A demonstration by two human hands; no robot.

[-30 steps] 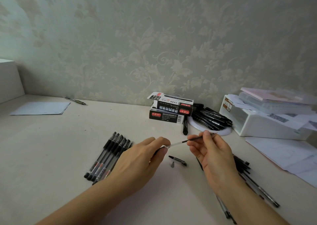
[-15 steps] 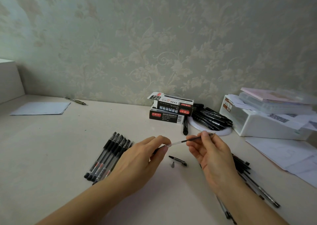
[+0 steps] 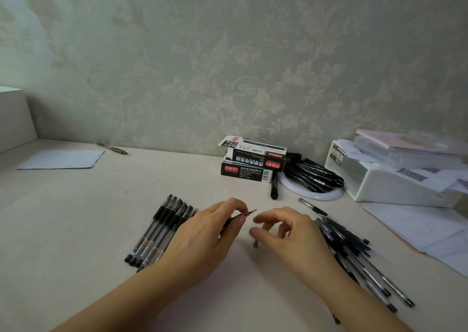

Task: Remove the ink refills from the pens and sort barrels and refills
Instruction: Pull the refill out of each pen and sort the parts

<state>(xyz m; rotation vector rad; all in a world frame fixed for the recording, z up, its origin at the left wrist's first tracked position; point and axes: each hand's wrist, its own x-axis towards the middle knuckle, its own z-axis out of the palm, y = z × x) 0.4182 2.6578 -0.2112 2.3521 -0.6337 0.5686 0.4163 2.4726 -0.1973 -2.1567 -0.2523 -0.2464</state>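
Note:
My left hand (image 3: 202, 233) pinches a dark pen (image 3: 241, 216) between thumb and fingers; only its short pointed end shows past the fingertips. Just to its right my right hand (image 3: 286, 233) hovers, blurred, with its fingers loosely bent and nothing visibly in them. A small dark pen piece (image 3: 255, 244) lies on the table under those fingers. A neat row of several black pens (image 3: 162, 227) lies left of my left hand. A loose heap of black pens (image 3: 354, 250) lies right of my right hand.
Two stacked pen boxes (image 3: 250, 163) stand near the wall, with a white ring plate of black markers (image 3: 311, 175) beside them. A white box with papers (image 3: 395, 179) fills the right. A paper sheet (image 3: 60, 159) and a lone pen (image 3: 112, 148) lie far left.
My right hand has let go of the long refill it was pulling and has dropped lower and closer to my left hand. The stretched-out refill no longer shows between the hands.

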